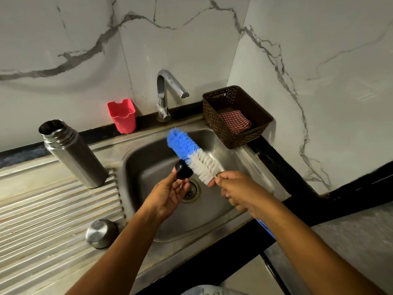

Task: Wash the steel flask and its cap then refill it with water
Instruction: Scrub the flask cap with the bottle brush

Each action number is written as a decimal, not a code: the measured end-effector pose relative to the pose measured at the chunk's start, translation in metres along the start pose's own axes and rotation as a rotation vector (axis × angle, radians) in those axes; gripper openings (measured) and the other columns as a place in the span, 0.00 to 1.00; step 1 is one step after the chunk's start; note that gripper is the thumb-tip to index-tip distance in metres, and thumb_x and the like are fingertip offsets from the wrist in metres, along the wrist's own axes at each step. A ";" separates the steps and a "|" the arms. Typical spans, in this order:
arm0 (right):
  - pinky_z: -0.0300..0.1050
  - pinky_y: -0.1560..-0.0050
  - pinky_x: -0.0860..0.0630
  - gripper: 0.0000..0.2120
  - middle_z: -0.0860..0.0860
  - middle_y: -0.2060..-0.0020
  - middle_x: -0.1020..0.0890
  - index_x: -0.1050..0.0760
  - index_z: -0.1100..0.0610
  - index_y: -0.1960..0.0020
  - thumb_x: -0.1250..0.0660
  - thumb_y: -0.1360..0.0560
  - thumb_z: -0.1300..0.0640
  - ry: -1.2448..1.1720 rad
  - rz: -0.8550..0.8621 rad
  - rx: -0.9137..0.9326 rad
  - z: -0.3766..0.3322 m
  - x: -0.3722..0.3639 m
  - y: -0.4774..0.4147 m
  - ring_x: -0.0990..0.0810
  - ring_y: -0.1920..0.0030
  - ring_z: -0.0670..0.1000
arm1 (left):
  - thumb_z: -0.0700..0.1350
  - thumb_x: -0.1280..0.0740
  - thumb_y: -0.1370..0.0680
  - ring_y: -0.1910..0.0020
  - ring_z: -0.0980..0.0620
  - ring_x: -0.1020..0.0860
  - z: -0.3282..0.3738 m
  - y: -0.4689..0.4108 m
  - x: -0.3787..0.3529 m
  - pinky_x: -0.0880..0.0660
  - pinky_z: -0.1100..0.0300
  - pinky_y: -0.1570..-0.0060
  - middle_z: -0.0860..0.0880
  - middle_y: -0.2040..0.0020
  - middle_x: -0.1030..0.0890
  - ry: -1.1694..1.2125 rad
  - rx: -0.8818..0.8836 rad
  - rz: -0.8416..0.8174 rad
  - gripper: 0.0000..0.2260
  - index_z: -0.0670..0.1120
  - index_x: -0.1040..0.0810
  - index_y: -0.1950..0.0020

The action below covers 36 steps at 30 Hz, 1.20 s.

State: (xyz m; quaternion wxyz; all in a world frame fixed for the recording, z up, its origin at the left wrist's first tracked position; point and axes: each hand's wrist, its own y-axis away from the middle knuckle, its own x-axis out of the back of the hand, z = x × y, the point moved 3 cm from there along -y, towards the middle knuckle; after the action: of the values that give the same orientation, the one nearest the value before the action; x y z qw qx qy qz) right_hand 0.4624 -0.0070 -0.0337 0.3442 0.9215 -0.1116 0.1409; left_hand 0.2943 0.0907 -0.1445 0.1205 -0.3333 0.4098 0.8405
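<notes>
- The left hand (170, 193) is over the sink (214, 222) basin, palm up, its fingers closed around a small black stopper (183, 170) that looks like the flask's inner plug; the plug's broad end faces up and toward the brush.
- The right hand (240, 190) is clenched on the handle of a bottle brush (192, 155); the white bristles nearest the hand touch the plug, so my reading is that the plug is being scrubbed now.
- The brush's long axis runs from the right hand up and to the left, its blue tip pointing toward the tap (164, 93) and the back wall; a bit of blue handle shows below the right wrist.
- No water is seen running from the tap, and the spout points to the right over the basin.
- The steel flask (73, 153) stands upright on the ribbed drainboard (53, 201) left of the basin, mouth open and facing up; its long axis is vertical, though the wide lens makes it lean.
- A round steel cap (101, 233) lies on the drainboard near the front edge, well apart from the flask, its closed face showing.
- Whether the flask itself has been washed I cannot tell; no suds or water show on it.
- Judged from this, the work is in its washing stage: rinsing, closing and the refill are left.
- A red plastic holder (123, 116) and a brown basket (236, 116) with a checked cloth (235, 122) sit at the back of the bench.
</notes>
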 end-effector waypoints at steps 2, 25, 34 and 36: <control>0.34 0.76 0.48 0.14 0.47 0.75 0.32 0.18 0.56 0.45 0.42 0.14 0.53 -0.035 -0.053 -0.032 0.006 0.000 0.002 0.42 0.78 0.43 | 0.47 0.32 0.18 0.62 0.52 0.14 0.007 -0.002 0.003 0.16 0.62 0.62 0.42 0.56 0.14 0.101 -0.022 0.025 0.11 0.39 0.18 0.44; 0.33 0.83 0.48 0.12 0.46 0.74 0.38 0.23 0.57 0.44 0.44 0.14 0.54 -0.711 -0.396 -0.272 0.013 -0.033 -0.005 0.44 0.80 0.41 | 0.48 0.31 0.22 0.61 0.53 0.14 -0.006 -0.005 -0.016 0.17 0.63 0.57 0.44 0.54 0.13 0.111 -0.134 -0.056 0.14 0.40 0.17 0.43; 0.44 0.61 0.31 0.09 0.51 0.61 0.19 0.22 0.54 0.49 0.41 0.17 0.55 0.585 0.271 0.325 0.031 -0.034 0.003 0.21 0.60 0.54 | 0.39 0.28 0.19 0.64 0.49 0.13 -0.007 -0.020 0.010 0.16 0.61 0.64 0.38 0.55 0.14 -0.034 -0.134 0.263 0.16 0.32 0.22 0.35; 0.46 0.61 0.31 0.09 0.52 0.59 0.19 0.23 0.53 0.47 0.43 0.17 0.54 0.694 0.334 0.349 0.022 -0.029 -0.001 0.20 0.57 0.56 | 0.38 0.27 0.20 0.69 0.50 0.15 -0.015 -0.013 0.005 0.16 0.61 0.65 0.39 0.59 0.15 -0.159 -0.142 0.270 0.09 0.34 0.21 0.42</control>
State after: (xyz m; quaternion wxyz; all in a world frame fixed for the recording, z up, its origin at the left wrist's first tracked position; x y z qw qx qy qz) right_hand 0.4394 -0.0183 -0.0599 0.1725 0.8333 -0.1112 0.5134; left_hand 0.3038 0.0865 -0.1622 0.0147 -0.2153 0.3794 0.8997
